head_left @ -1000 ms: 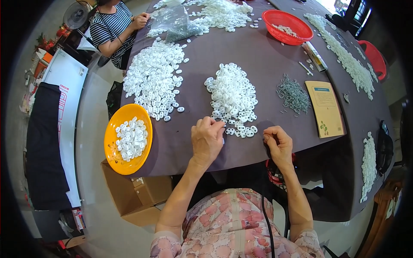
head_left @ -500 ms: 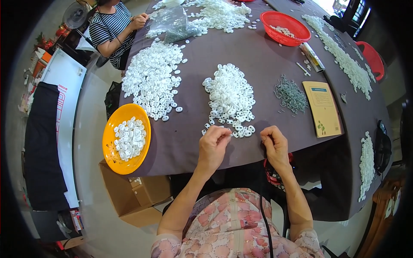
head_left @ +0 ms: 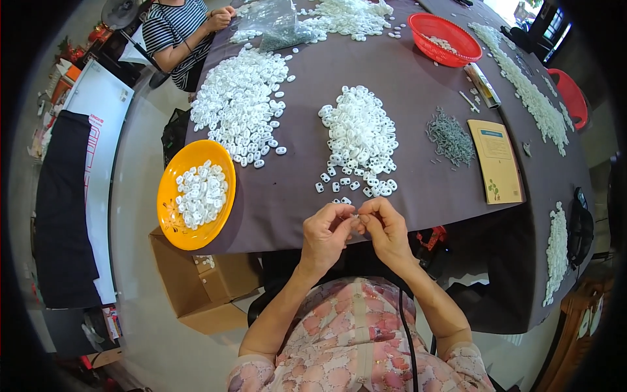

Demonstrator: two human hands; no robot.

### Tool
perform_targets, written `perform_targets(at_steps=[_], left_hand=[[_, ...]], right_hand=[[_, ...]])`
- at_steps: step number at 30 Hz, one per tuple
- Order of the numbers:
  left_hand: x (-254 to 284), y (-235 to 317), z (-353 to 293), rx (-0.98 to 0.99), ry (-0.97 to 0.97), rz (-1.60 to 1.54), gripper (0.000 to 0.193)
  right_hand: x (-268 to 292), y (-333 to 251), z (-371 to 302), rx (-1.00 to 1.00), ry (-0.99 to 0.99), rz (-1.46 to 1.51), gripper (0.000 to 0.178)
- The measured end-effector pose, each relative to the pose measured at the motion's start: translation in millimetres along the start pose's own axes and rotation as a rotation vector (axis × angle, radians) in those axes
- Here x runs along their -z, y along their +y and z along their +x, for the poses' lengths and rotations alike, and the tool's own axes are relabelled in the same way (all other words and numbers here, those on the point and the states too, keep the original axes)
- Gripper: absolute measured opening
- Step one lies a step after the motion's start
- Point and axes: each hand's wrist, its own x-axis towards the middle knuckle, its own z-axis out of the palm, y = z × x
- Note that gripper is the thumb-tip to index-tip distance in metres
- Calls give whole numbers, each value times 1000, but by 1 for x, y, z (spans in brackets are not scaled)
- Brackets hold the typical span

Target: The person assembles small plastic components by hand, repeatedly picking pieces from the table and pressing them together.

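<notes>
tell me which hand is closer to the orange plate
The left. Your left hand is right of the orange plate, with a stretch of table between; your right hand is farther right, beyond the left one.

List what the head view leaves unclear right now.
Head view: the small item between the left hand and right hand, mostly covered by fingertips and too small to identify.
Head view: the co-worker's head, cut off by the top edge.
Head view: individual grey pieces, too small to tell their exact shape.
</notes>
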Motion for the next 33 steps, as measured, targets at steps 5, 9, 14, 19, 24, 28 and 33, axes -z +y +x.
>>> perform_targets(at_steps=[5, 9, 14, 19, 24, 28, 33], left_hand=[[-3, -7, -10, 194, 73, -227, 6], [-6, -11, -15, 103, 101, -290, 7], [-5, -10, -16, 94, 93, -356, 6], [-1, -4, -16, 119, 40, -327, 7], [0, -1, -16, 98, 24, -135, 8], [2, 4, -16, 102, 0, -93, 5], [2, 6, -16, 67, -12, 20, 8]], right_hand=[[-9, 7, -2, -50, 71, 170, 3], [-14, 9, -5, -72, 95, 222, 5], [-11, 13, -6, -63, 76, 221, 6], [-6, 4, -5, -79, 31, 185, 9], [-5, 4, -6, -59, 63, 270, 14], [-2, 8, -6, -22, 56, 220, 14], [4, 3, -5, -17, -12, 88, 12]])
